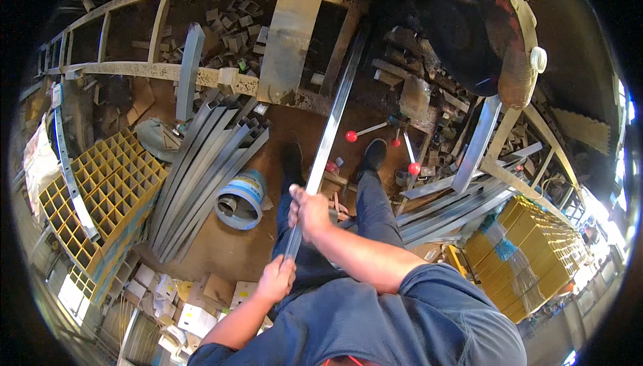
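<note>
A long, shiny square metal tube [327, 139] slants from my body up to the dark machine area at the top. My left hand [277, 279] is closed around its near end, low in front of my shirt. Farther along, my right hand [310, 212] wraps the tube from above, its forearm crossing from the right. The far end runs beside a worn steel plate [289, 41] and fades into shadow, so what it touches there is hidden. Right of the tube, levers with red ball knobs [414, 168] stick out near my feet.
A cream roller frame [161, 28] spans the upper left, with metal offcuts [234, 31] beneath. Grey tubes [207, 165] and a blue bucket [241, 200] stand left. Bundled yellow tubes [522, 259] lie right. A large round machine part [462, 28] hangs upper right.
</note>
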`<state>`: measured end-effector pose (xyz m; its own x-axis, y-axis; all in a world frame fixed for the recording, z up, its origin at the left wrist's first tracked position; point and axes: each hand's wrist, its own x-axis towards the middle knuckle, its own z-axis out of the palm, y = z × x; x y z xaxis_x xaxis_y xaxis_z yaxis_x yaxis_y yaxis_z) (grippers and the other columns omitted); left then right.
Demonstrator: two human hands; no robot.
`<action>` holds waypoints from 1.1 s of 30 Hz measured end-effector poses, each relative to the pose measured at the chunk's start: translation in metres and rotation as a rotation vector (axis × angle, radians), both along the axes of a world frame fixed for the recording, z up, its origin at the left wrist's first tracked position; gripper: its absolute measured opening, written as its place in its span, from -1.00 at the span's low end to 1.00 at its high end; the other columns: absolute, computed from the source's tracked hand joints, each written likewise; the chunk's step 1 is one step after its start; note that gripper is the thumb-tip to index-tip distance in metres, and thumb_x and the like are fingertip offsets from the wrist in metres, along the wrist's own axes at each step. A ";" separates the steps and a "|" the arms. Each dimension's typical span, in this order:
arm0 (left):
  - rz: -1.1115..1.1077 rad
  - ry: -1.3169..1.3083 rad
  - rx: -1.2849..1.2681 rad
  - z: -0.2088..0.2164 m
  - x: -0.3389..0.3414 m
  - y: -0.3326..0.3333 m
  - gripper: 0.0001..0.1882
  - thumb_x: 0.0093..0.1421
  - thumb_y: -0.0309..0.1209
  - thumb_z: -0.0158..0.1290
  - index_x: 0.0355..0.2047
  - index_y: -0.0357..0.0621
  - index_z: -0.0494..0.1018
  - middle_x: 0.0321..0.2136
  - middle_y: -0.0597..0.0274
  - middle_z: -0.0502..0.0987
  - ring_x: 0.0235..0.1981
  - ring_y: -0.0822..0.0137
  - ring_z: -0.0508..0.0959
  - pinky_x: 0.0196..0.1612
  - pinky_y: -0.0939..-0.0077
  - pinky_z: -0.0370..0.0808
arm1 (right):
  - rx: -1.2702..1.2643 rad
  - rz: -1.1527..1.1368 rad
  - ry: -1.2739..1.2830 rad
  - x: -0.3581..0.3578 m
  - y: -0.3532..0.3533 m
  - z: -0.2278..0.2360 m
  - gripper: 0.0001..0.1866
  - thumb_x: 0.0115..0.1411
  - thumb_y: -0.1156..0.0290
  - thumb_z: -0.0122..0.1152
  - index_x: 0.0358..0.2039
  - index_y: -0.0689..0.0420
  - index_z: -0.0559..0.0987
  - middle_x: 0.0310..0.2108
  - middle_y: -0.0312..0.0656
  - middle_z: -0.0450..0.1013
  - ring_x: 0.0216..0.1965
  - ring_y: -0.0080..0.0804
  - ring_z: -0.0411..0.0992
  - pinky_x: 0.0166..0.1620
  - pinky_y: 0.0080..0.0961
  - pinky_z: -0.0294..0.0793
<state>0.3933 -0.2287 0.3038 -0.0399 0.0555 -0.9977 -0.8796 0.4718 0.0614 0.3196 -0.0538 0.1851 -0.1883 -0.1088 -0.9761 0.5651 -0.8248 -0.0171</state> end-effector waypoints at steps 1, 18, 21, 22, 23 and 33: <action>-0.071 0.077 0.016 0.000 -0.001 -0.004 -0.62 0.57 -0.10 -0.04 -0.28 -0.13 0.44 -0.65 0.40 0.38 -0.66 0.48 0.39 -0.59 0.45 0.31 | 0.000 0.030 0.030 0.002 -0.004 0.012 -0.62 0.42 0.20 0.33 -0.49 0.01 0.40 -0.70 -0.31 0.28 -0.75 -0.34 0.32 -0.63 -0.28 0.36; 0.058 0.010 0.080 -0.040 0.009 -0.015 -0.69 0.57 -0.13 -0.01 -0.30 -0.02 0.40 -0.64 0.48 0.31 -0.72 0.54 0.28 -0.64 0.47 0.26 | -0.012 -0.045 -0.036 0.016 -0.017 -0.019 -0.64 0.45 0.22 0.26 -0.50 0.02 0.46 -0.74 -0.36 0.26 -0.80 -0.36 0.25 -0.69 -0.31 0.31; -0.099 0.212 0.108 -0.054 0.002 -0.001 -0.66 0.57 -0.13 0.01 -0.31 -0.07 0.41 -0.64 0.45 0.35 -0.69 0.51 0.33 -0.62 0.46 0.29 | 0.152 0.155 0.015 0.011 -0.012 -0.028 -0.74 0.48 0.18 0.15 -0.36 -0.04 0.49 -0.69 -0.40 0.22 -0.75 -0.39 0.25 -0.63 -0.26 0.32; -0.101 0.215 0.129 -0.063 -0.022 0.026 -0.65 0.57 -0.12 0.01 -0.31 -0.08 0.41 -0.65 0.45 0.35 -0.67 0.51 0.34 -0.61 0.46 0.29 | 0.114 0.116 0.053 -0.003 0.006 -0.056 -0.72 0.49 0.17 0.15 -0.40 -0.05 0.46 -0.70 -0.41 0.21 -0.76 -0.41 0.22 -0.64 -0.28 0.30; 0.004 0.145 0.178 -0.066 -0.024 0.035 -0.65 0.58 -0.12 0.01 -0.32 -0.06 0.39 -0.65 0.46 0.31 -0.68 0.53 0.32 -0.63 0.48 0.26 | 0.075 0.060 0.059 0.005 0.005 -0.068 -0.69 0.49 0.16 0.14 -0.44 -0.07 0.44 -0.70 -0.42 0.20 -0.77 -0.43 0.20 -0.64 -0.30 0.28; -0.017 0.447 0.337 -0.087 -0.091 0.116 -0.63 0.59 -0.09 -0.03 -0.25 -0.11 0.45 -0.59 0.37 0.46 -0.68 0.45 0.40 -0.58 0.43 0.36 | 0.261 0.105 0.095 -0.057 0.078 -0.044 -0.71 0.46 0.23 0.21 -0.43 -0.01 0.47 -0.70 -0.39 0.29 -0.74 -0.41 0.26 -0.65 -0.34 0.25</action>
